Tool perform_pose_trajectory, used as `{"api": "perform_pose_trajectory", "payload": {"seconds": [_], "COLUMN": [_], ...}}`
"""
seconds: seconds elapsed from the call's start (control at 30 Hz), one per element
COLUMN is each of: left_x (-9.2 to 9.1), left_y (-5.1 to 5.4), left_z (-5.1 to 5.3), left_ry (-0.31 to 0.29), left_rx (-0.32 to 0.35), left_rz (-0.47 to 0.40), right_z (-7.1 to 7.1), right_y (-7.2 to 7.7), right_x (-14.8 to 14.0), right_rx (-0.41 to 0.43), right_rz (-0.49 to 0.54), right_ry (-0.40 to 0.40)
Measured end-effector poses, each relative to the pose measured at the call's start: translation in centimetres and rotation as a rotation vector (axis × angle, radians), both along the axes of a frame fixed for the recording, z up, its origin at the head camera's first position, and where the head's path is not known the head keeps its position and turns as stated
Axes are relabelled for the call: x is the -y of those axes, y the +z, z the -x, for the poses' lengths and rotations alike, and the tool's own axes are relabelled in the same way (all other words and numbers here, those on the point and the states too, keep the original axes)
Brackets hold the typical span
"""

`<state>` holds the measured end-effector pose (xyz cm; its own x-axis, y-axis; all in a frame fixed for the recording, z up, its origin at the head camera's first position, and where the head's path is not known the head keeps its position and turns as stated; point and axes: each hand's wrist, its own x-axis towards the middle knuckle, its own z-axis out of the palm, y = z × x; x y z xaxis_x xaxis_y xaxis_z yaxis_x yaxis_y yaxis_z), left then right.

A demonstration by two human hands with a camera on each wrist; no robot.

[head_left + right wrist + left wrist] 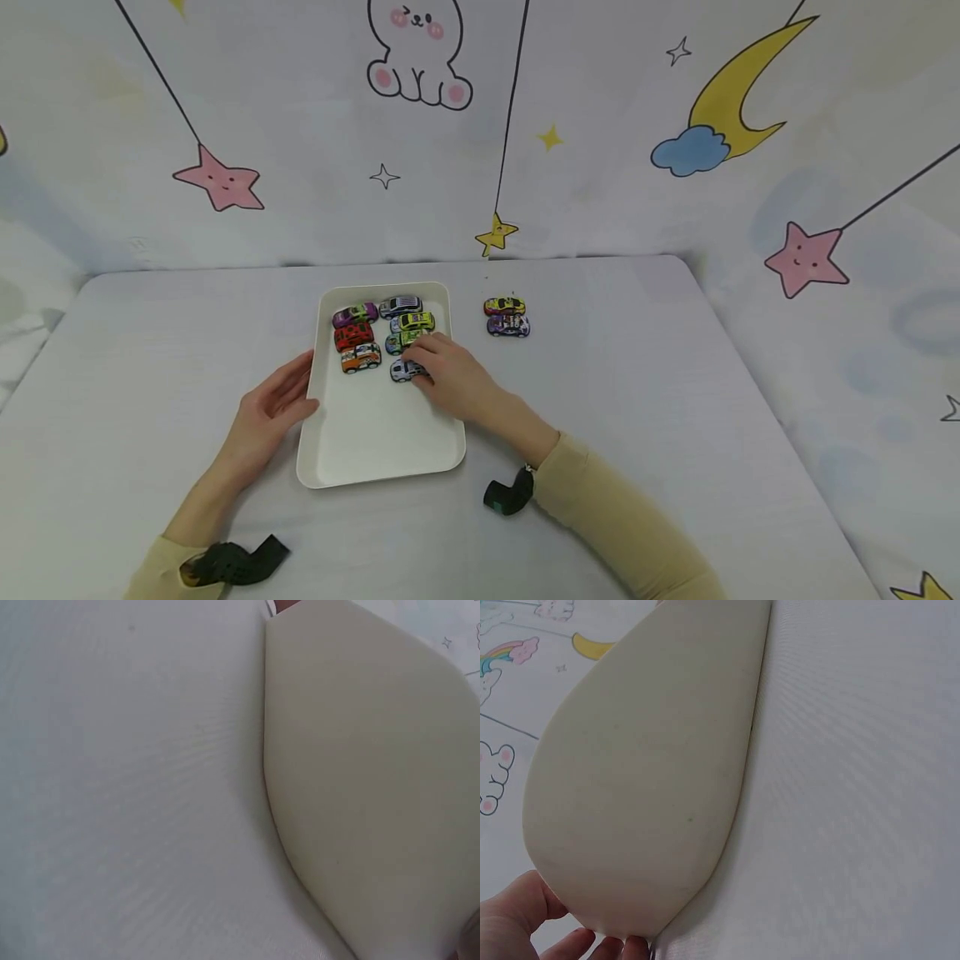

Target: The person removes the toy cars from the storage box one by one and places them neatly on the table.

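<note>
Though round-cornered, a rectangular tray [382,442]

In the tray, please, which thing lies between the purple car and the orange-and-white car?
The red car lies between them, in the left column inside the white tray. The head view shows this.

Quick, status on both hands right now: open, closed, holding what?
Left hand: open, fingertips against the side of the white tray.
Right hand: closed, pinching the light silver-blue toy car in the tray.
</note>
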<state>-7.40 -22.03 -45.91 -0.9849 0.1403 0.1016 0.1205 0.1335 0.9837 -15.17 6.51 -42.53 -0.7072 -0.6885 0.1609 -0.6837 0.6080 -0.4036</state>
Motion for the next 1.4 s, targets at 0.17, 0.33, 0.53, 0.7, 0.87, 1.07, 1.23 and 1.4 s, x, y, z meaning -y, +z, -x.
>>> {"api": "perform_pose_trajectory", "payload": {"seconds": [0.17, 0.33, 0.53, 0.7, 0.87, 1.07, 1.23, 1.4], "left_x": [0.0, 0.0, 0.1, 0.0, 0.0, 0.0, 0.1, 0.0], "left_y": [0.1, 0.1, 0.0, 0.0, 0.1, 0.2, 0.2, 0.2], "left_z": [0.0, 0.0, 0.0, 0.0, 0.0, 0.0, 0.0, -0.1], "left_ry": [0.002, 0.006, 0.001, 0.002, 0.003, 0.011, 0.007, -0.002], "left_rx": [0.001, 0.001, 0.002, 0.002, -0.002, -0.009, -0.009, -0.004], "left_rz": [0.017, 0.011, 0.001, 0.004, 0.015, 0.033, 0.026, 0.007], "right_z": [-0.1, -0.1, -0.1, -0.1, -0.2, -0.3, -0.5, -0.5], "right_y": [0.0, 0.0, -0.2, -0.2, -0.2, -0.3, -0.9, -1.5], "right_x": [0.0, 0.0, 0.0, -0.1, -0.2, -0.3, -0.7, -1.2], "right_rx": [-0.011, -0.015, -0.033, -0.050, -0.055, -0.171, -0.386, -0.538], "right_rz": [0.016, 0.022, 0.028, 0.047, 0.086, 0.203, 0.372, 0.546], "right_ry": [-0.007, -0.006, 0.001, 0.009, 0.025, 0.040, 0.032, -0.043]}}
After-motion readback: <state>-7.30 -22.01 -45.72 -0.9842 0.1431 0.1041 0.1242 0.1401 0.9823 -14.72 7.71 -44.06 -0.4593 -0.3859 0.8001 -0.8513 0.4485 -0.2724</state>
